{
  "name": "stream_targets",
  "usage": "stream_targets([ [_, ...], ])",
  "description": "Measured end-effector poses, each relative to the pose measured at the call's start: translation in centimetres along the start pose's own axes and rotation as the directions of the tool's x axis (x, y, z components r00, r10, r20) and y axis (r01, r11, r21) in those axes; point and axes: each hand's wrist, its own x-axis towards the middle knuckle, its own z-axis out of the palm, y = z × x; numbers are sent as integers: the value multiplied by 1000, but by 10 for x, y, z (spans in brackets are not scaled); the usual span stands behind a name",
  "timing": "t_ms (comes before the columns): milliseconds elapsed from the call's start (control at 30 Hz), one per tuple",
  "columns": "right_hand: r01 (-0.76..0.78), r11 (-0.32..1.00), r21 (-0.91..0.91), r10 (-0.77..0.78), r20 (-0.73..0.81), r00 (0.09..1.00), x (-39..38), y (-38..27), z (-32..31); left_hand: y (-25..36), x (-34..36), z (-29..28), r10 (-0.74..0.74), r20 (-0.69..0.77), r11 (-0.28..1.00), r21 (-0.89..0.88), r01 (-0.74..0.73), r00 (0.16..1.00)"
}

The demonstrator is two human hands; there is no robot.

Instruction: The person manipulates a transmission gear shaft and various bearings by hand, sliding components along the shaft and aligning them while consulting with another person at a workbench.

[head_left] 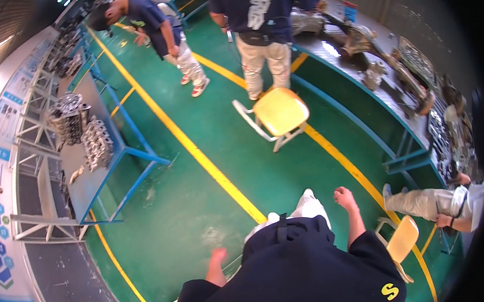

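Note:
Both of my arms hang beside my dark shirt at the bottom of the head view. My left hand [218, 255] is blurred by motion over the green floor [170, 255], its fingers unclear. My right hand [344, 198] hangs beside my white shoe, fingers loosely curled, with nothing visible in them. The nearest object to it on that side is a yellow chair [403, 239], partly behind my right sleeve. Another yellow chair [280, 110] stands farther ahead, by a standing person's legs.
A blue-framed bench [92, 181] with metal engine parts [97, 140] runs along the left, by wall panels. A long bench [335, 59] with parts curves along the right. Two people [258, 11] [157, 32] stand ahead; another person [436, 203] is at the right. Yellow lines cross the floor.

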Motion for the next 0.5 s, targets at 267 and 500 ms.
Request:
stream_targets([
  [267,-267,797,-541,445,229,866,55,53,24,96,-13,-55,-51,206,863,-483,147,977],
  [500,-407,768,-495,581,268,769,141,-42,102,145,40,-145,67,-141,780,-610,-140,988],
])
